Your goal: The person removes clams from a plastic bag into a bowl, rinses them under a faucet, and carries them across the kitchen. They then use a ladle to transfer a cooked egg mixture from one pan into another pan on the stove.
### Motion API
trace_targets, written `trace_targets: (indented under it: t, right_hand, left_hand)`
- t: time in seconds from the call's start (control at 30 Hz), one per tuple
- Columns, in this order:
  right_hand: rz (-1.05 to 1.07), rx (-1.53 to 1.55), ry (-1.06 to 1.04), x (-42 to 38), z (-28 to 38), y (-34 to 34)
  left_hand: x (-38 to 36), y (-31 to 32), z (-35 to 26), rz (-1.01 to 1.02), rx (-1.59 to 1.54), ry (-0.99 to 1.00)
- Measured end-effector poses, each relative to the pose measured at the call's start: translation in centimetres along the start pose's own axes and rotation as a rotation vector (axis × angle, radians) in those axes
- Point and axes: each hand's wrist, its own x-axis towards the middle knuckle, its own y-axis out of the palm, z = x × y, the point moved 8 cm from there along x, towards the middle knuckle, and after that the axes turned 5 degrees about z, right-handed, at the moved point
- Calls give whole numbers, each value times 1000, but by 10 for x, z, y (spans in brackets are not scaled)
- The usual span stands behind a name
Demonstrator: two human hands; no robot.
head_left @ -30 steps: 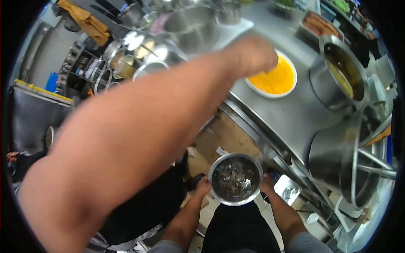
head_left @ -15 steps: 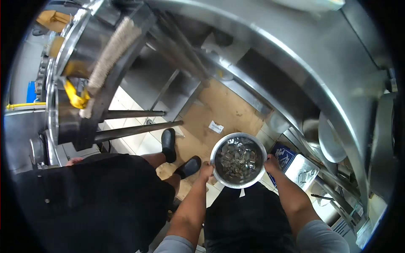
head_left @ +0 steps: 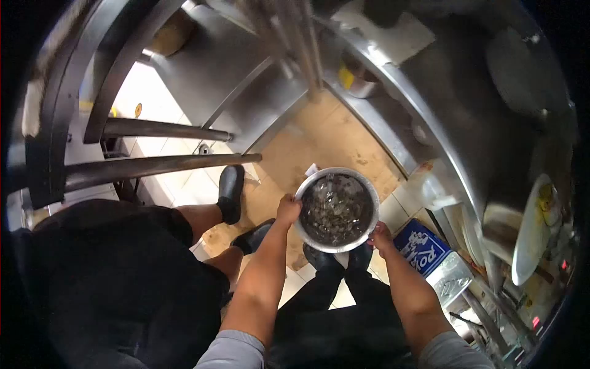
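Commercial-type kitchen: tiled floor w/ brown mat at center. Right of mat, stainless shelving w/ a pot on it, plus a stained plate farther R. Upper L of mat, a metal cabinet, approx. floor level.

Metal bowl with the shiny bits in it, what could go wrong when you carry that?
The metal bowl looks wet inside, so it might slosh if tipped. Only the left hand and right hand at its rim seem to hold it up, so a slipping grip could drop it, maybe onto the carrier's shoes below. Another person's shoe is close by on the left, so the two could bump or trip.
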Motion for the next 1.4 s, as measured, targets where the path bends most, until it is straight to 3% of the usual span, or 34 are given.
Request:
trace_targets:
  t: [0.07, 0.13, 0.17, 0.23, 0.3, 0.33, 0.37, 0.43, 0.5, 0.53, 0.57, 0.6, 0.63, 0.67, 0.7, 0.73, 0.77, 0.83, 0.87, 0.93, 1.0, 1.03, 1.07, 1.13, 1.17, 1.2, 1.23, 1.27, 1.3, 1.33, 1.37, 1.4]
  right_hand:
    - [32, 68, -13, 27, -11, 18]
    - [35, 262, -53, 43, -7, 37]
    - [58, 118, -93, 46, 9, 52]
    - [76, 268, -328, 80, 12, 75]
    - [40, 351, -300, 99, 10, 95]
    - [-37, 72, -370, 136, -11, 100]
    - [-66, 446, -271, 110, 13, 122]
    - [-61, 493, -185, 91, 46, 155]
    - [-83, 671, -142, 136, 30, 183]
    - [-140, 529, -164, 113, 62, 193]
    - [-212, 746, -214, 132, 62, 209]
    - [-147, 695, -258, 123, 87, 220]
    - [-217, 686, -146, 141, 85, 232]
    - [-176, 692, -181, 131, 112, 245]
    - [-99, 709, -292, 144, 126, 255]
    - [-61, 640, -173, 166, 125, 266]
    - [-55, 646, -185, 165, 143, 264]
    - [315, 263, -100, 145, 179, 285]
    - [313, 275, -113, 141, 197, 282]
    - [432, -299, -581, 105, 237, 281]
    - [550, -473, -311, 7, 247, 264]
    - [539, -682, -418, -15, 237, 263]
    - [517, -900, -526, -26, 219, 266]
    - [516, -703, -612, -26, 145, 276]
    - [449, -774, -412, -75, 129, 259]
    - [498, -963, -378, -95, 92, 258]
    - [523, -1149, -310, -65, 24, 271]
    - [564, -1324, -557, -208, 86, 240]
    - [699, -1485, -525, -175, 14, 255]
    - [645, -1344, -609, -270, 67, 228]
    - [669, -1351, -637, -285, 56, 228]
    - [793, -1659, -887, -305, 42, 223]
  left_hand:
    - [20, -18, -1, -90, 34, 82]
    - [55, -24, 0, -36, 62, 145]
    - [73, -29, 1, -46, 50, 147]
    - [101, -44, -24, -101, 333, 410]
    - [112, -53, -45, 24, 537, 492]
    - [82, -73, -70, -22, 18, 334]
    - [91, -71, -56, 11, -209, 279]
    - [44, -81, -85, -156, 93, 309]
    - [1, -66, -77, -258, 149, 308]
    - [-22, -56, -71, -251, 107, 321]
    - [-51, -44, -63, -240, 63, 332]
    - [-95, -34, -73, -165, -67, 312]
    - [-129, -22, -67, -157, 35, 338]
    - [-162, -11, -59, -149, 136, 361]
    - [-189, -3, -51, -111, 42, 322]
    - [-221, 3, -46, -74, -53, 277]
    - [-247, 5, -50, -75, -7, 256]
    - [-284, 8, -49, -110, 18, 349]
    - [-302, 6, -58, -84, 73, 363]
    - [-330, 2, -64, -26, 61, 367]
    - [-346, -1, -60, 14, -13, 259]
    - [-357, -4, -64, 57, -84, 172]
    - [-365, -5, -64, 37, -24, 218]
    - [-387, -11, -68, 41, 212, 301]
    - [-403, -12, -75, 37, 318, 355]
    - [-422, -15, -78, 86, 282, 273]
    - [-441, -20, -88, 122, 242, 191]
    - [-470, -27, -117, 141, 228, 135]
    - [-499, -32, -129, 203, 178, -41]
    - [-527, -38, -148, 171, 204, 32]
    - [-554, -46, -162, 118, 218, 99]
    - [-581, -45, -175, 89, 195, 169]
